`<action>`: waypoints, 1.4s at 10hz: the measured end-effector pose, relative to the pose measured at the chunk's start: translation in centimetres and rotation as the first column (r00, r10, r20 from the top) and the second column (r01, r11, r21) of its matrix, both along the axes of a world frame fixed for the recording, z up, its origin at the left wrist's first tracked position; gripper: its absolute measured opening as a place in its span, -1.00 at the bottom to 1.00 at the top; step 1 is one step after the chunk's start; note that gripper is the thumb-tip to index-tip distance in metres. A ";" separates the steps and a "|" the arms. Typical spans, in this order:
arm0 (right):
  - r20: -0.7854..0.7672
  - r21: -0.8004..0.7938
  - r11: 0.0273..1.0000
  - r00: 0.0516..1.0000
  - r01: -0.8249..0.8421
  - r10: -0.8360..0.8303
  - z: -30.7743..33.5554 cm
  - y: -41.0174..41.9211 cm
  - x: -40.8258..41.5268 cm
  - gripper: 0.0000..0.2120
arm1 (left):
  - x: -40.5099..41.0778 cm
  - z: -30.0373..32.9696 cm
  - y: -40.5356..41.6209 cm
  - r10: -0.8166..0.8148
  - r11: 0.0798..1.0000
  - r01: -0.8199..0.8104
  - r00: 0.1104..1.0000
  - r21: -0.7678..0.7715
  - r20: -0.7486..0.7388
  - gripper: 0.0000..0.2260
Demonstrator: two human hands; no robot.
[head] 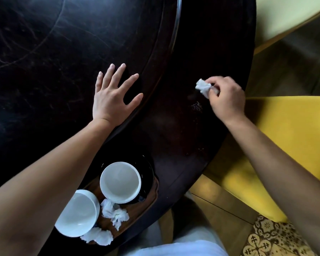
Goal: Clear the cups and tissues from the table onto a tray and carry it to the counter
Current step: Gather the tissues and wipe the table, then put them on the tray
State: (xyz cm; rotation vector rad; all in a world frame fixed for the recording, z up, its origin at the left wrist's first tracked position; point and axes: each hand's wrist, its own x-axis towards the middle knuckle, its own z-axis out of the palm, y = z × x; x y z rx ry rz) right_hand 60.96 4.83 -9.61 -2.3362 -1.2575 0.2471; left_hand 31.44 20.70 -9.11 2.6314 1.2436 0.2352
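A wooden tray (151,191) sits on the near edge of the dark round table (183,135). On it stand two empty white cups, one (120,182) further back and one (78,213) closer, with crumpled white tissues (115,214) beside them and another tissue (98,236) at the front. My left hand (113,97) lies flat and open on the table's inner turntable. My right hand (225,98) pinches a crumpled white tissue (203,87) just above the table near its right edge.
A raised dark turntable (54,61) fills the table's middle. A small wet or crumb patch (197,106) marks the table below the held tissue. A yellow chair (284,135) stands to the right, another pale seat (284,19) at upper right. Patterned floor tiles (266,237) lie below.
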 end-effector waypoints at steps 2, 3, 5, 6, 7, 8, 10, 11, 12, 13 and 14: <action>0.008 -0.160 0.985 0.998 -0.059 0.061 -0.8 -1.1 -1.2 -0.70 | -0.2 -0.1 -0.1 0.000 1.000 0.000 1.000 0.006 0.001 -0.48; -0.051 -0.161 0.967 0.980 -0.199 0.194 -0.8 -4.4 -5.7 -0.71 | -0.2 -0.2 0.0 -0.003 1.000 0.003 1.000 0.007 0.003 -0.48; -0.187 -0.033 0.969 0.954 -0.246 0.235 0.2 -9.7 -8.3 -0.80 | -0.2 -0.3 0.1 -0.006 1.000 0.005 1.000 0.006 0.008 -0.48; -0.192 -0.028 0.975 0.959 -0.219 0.210 0.3 -12.7 -8.2 -0.78 | -0.2 -0.3 0.0 -0.005 1.000 0.005 1.000 0.007 0.013 -0.48; -0.166 -0.079 0.939 0.933 -0.336 0.320 -0.4 -15.0 -8.8 -0.79 | -0.2 -0.3 0.0 -0.007 1.000 0.007 1.000 0.003 0.016 -0.48; -0.134 -0.076 0.944 0.942 -0.320 0.308 -0.9 -13.4 -7.8 -0.81 | -0.1 -0.1 0.0 -0.001 1.000 0.001 1.000 -0.003 0.005 -0.48; -0.147 -0.021 0.997 0.987 -0.074 0.070 -1.1 -5.4 -5.2 -0.82 | -0.1 0.0 -0.1 0.005 1.000 -0.005 1.000 -0.013 -0.008 -0.48; -0.154 0.043 0.999 0.988 0.031 -0.025 -0.8 -3.7 -4.7 -0.78 | -0.2 0.0 -0.1 0.010 1.000 -0.010 1.000 -0.016 -0.006 -0.48; -0.136 -0.057 0.998 0.991 0.008 -0.016 -1.0 -4.3 -5.3 -0.72 | -0.1 0.0 -0.1 0.007 1.000 -0.007 1.000 -0.013 -0.005 -0.48; -0.122 -0.097 0.994 0.992 -0.055 0.043 -0.8 -6.3 -7.0 -0.69 | -0.2 0.0 -0.1 0.005 1.000 -0.005 1.000 -0.011 -0.002 -0.48; -0.099 -0.116 0.989 0.992 -0.087 0.076 -0.4 -8.1 -8.8 -0.73 | -0.2 0.1 0.0 0.009 1.000 -0.009 1.000 -0.016 -0.003 -0.48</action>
